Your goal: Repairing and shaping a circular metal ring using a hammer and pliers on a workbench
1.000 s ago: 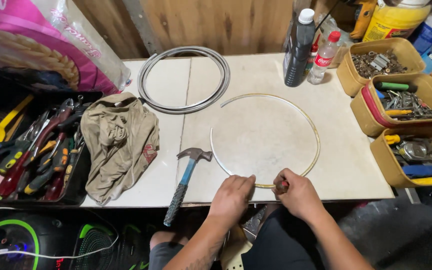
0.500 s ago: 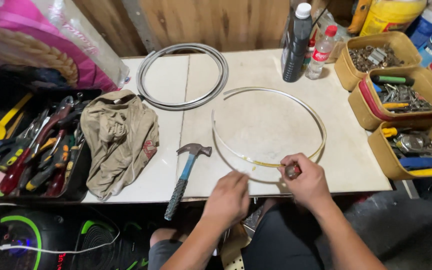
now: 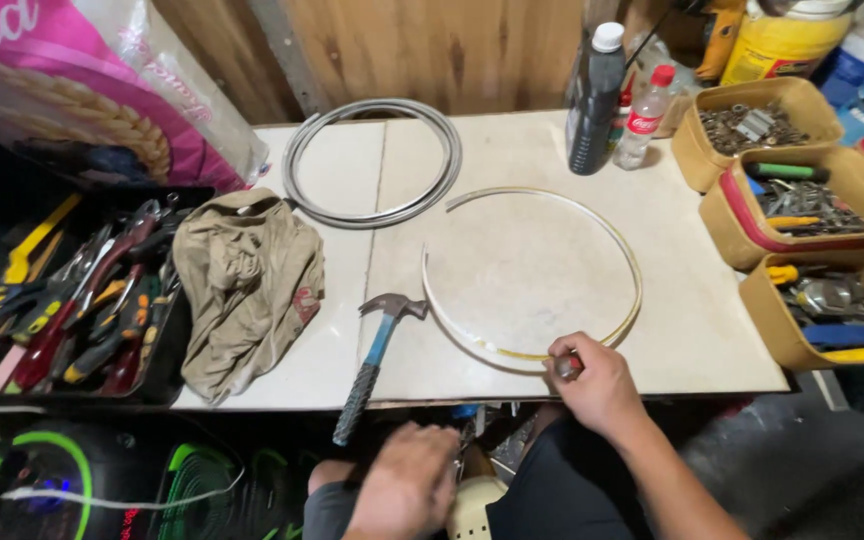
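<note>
Pinching a small tool at the near edge of the thin metal hoop (image 3: 532, 275), the right hand (image 3: 597, 385) keeps a narrow grip. Left hand (image 3: 412, 485) hangs loosely curled, empty, below the desk (image 3: 692, 340), near the hammer (image 3: 372, 355). Work on the hoop's near rim seems underway.

A thin shiny metal hoop (image 3: 632, 290) lies on the smooth matt tabletop (image 3: 712, 340) beside crumpled cloth (image 3: 247, 285).
</note>
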